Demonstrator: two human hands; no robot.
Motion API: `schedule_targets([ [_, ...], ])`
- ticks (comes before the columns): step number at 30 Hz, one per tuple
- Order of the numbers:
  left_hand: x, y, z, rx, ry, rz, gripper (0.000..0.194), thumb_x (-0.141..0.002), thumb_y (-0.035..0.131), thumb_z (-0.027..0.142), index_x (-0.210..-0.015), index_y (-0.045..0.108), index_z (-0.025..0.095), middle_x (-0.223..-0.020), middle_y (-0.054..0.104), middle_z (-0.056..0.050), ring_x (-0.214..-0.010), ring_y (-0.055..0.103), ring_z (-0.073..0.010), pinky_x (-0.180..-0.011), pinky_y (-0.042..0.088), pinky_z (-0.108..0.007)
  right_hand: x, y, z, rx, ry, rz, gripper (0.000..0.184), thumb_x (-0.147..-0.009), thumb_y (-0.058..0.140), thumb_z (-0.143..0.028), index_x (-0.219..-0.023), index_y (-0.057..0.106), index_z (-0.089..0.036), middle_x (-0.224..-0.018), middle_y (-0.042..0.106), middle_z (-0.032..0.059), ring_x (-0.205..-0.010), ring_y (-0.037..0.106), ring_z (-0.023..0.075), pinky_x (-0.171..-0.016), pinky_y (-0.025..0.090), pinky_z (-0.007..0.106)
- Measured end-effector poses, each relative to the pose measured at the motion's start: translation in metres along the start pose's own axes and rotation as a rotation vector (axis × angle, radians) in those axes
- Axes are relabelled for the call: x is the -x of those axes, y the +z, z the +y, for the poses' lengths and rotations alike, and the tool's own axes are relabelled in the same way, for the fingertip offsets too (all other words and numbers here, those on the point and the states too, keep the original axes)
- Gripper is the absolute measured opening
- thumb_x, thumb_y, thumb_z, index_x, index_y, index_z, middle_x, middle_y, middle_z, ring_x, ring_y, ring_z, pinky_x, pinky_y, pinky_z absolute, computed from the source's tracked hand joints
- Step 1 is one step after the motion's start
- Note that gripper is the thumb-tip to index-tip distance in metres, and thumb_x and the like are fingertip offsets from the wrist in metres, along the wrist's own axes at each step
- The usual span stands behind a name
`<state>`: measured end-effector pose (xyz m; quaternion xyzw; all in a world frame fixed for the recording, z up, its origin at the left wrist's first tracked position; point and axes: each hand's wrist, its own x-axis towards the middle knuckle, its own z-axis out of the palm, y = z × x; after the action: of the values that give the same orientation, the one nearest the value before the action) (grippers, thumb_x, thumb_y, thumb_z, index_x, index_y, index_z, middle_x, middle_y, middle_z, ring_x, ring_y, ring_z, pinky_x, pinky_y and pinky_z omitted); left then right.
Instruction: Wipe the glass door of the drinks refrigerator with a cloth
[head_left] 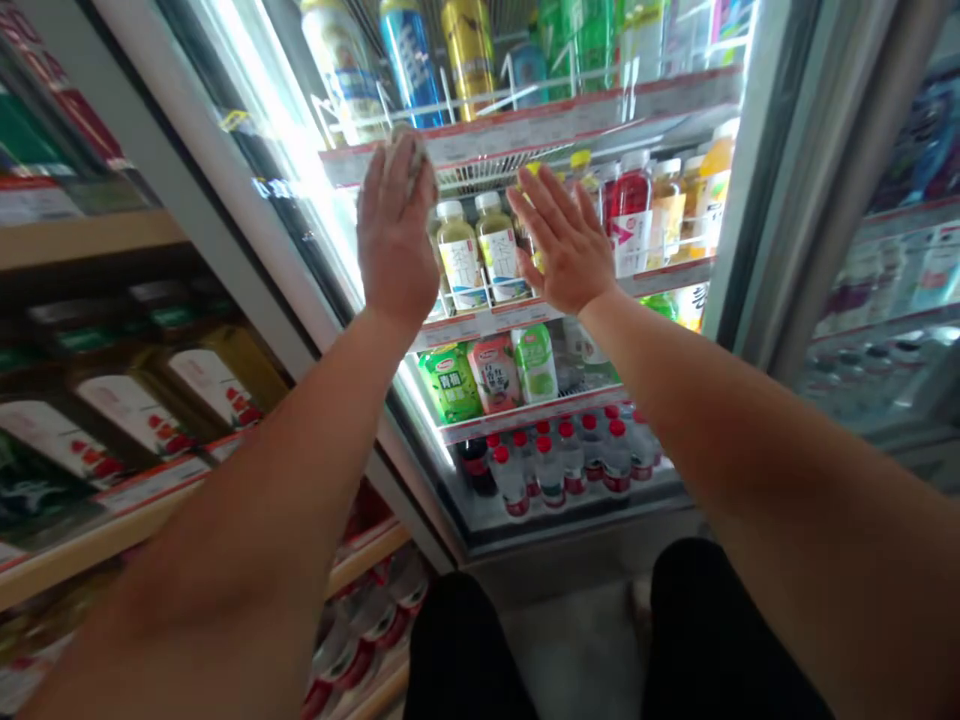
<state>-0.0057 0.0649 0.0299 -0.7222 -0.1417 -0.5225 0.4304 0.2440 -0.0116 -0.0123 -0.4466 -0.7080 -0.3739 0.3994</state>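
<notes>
My left hand (397, 230) is raised in front of a lit drinks fridge, fingers together over a crumpled pale cloth (415, 150). Only the cloth's edges show past the fingertips; the palm side is hidden. My right hand (566, 240) is also up, its fingers spread and nothing visible in it. Both hands appear to lie at the fridge's glass door, though I cannot tell whether the right one touches it. Behind them stand white-capped bottles (459, 258) and a red drink bottle (628, 210) on the middle shelf.
Large cans (411, 60) line the fridge's top shelf. Cartons (495, 373) and red-capped water bottles (550, 465) stand lower. A metal door frame (814, 180) rises at the right. At left, a wooden shelf (90, 240) holds dark oil bottles (199, 370).
</notes>
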Motion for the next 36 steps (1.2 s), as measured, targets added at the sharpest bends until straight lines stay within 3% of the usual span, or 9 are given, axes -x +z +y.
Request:
schedule_targets([
  [2, 0.003, 0.005, 0.023, 0.047, -0.001, -0.083, 0.048, -0.117, 0.021, 0.027, -0.163, 0.034, 0.034, -0.172, 0.026, 0.009, -0.162, 0.01, -0.0125, -0.138, 0.016, -0.046, 0.0, 0.0, 0.0, 0.004, 0.001, 0.0, 0.066, -0.105, 0.032, -0.041, -0.168, 0.028, -0.026, -0.173, 0.018, -0.0018, -0.163, 0.009, 0.0223, -0.136, 0.014, 0.055],
  [6, 0.022, -0.011, 0.064, 0.126, 0.231, -0.323, 0.049, -0.116, 0.026, 0.022, -0.16, 0.044, 0.031, -0.161, 0.049, -0.001, -0.157, 0.031, -0.0211, -0.129, 0.037, -0.05, 0.0, 0.0, -0.001, 0.01, 0.005, 0.022, 0.062, -0.106, 0.025, -0.035, -0.168, 0.03, -0.026, -0.172, 0.022, -0.0031, -0.163, 0.011, 0.0202, -0.136, 0.014, 0.054],
  [8, 0.019, -0.017, 0.055, 0.096, 0.258, -0.332, 0.048, -0.116, 0.026, 0.022, -0.159, 0.045, 0.031, -0.162, 0.047, -0.001, -0.157, 0.033, -0.0214, -0.129, 0.037, -0.047, 0.0, 0.001, -0.002, 0.021, 0.004, 0.037, 0.062, -0.106, 0.023, -0.031, -0.167, 0.031, -0.024, -0.172, 0.021, -0.0029, -0.163, 0.012, 0.0192, -0.137, 0.013, 0.051],
  [13, 0.006, -0.014, 0.002, -0.028, 0.152, -0.031, 0.049, -0.117, 0.025, 0.024, -0.163, 0.032, 0.037, -0.174, 0.016, 0.016, -0.161, 0.016, -0.0158, -0.136, 0.022, -0.045, 0.001, 0.001, -0.001, -0.012, 0.004, 0.037, 0.063, -0.105, 0.026, -0.028, -0.168, 0.029, -0.027, -0.171, 0.023, -0.003, -0.163, 0.012, 0.0206, -0.136, 0.014, 0.055],
  [16, 0.028, -0.022, 0.016, 0.019, 0.19, -0.125, 0.055, -0.115, 0.029, 0.016, -0.167, 0.022, 0.033, -0.175, 0.013, 0.01, -0.163, 0.009, -0.0173, -0.137, 0.02, -0.048, 0.001, 0.001, -0.001, 0.011, -0.001, 0.042, 0.063, -0.105, 0.026, -0.027, -0.167, 0.031, -0.027, -0.171, 0.022, -0.0041, -0.163, 0.012, 0.0191, -0.136, 0.016, 0.054],
  [21, 0.05, -0.039, 0.045, 0.11, 0.416, -0.382, 0.046, -0.115, 0.036, 0.02, -0.157, 0.044, 0.036, -0.162, 0.046, 0.008, -0.155, 0.034, -0.0124, -0.131, 0.038, -0.035, 0.0, 0.002, -0.002, 0.027, 0.011, 0.05, 0.063, -0.104, 0.024, -0.027, -0.167, 0.033, -0.024, -0.171, 0.021, -0.004, -0.162, 0.013, 0.0179, -0.137, 0.015, 0.05],
  [27, 0.027, -0.033, 0.009, 0.023, 0.195, -0.175, 0.046, -0.116, 0.032, 0.023, -0.162, 0.039, 0.028, -0.171, 0.029, 0.003, -0.161, 0.022, -0.0234, -0.133, 0.028, -0.054, 0.001, 0.0, -0.002, -0.018, 0.01, 0.039, 0.063, -0.105, 0.026, -0.028, -0.167, 0.031, -0.026, -0.171, 0.025, -0.0023, -0.163, 0.013, 0.0216, -0.136, 0.014, 0.054],
  [33, 0.036, -0.029, 0.059, 0.1, 0.335, -0.345, 0.047, -0.115, 0.035, 0.016, -0.159, 0.044, 0.026, -0.16, 0.05, -0.003, -0.158, 0.028, -0.0189, -0.132, 0.032, -0.041, 0.001, 0.003, -0.001, -0.034, 0.006, 0.062, 0.061, -0.106, 0.025, -0.03, -0.167, 0.034, -0.024, -0.171, 0.024, -0.001, -0.163, 0.014, 0.0216, -0.136, 0.014, 0.054],
  [36, 0.016, -0.02, 0.059, 0.109, 0.314, -0.337, 0.047, -0.115, 0.029, 0.017, -0.158, 0.046, 0.023, -0.162, 0.047, -0.006, -0.158, 0.03, -0.0242, -0.13, 0.033, -0.047, 0.002, 0.002, -0.002, -0.035, 0.007, 0.067, 0.061, -0.106, 0.025, -0.03, -0.166, 0.035, -0.023, -0.171, 0.024, 0.0, -0.162, 0.014, 0.0221, -0.136, 0.014, 0.053],
])
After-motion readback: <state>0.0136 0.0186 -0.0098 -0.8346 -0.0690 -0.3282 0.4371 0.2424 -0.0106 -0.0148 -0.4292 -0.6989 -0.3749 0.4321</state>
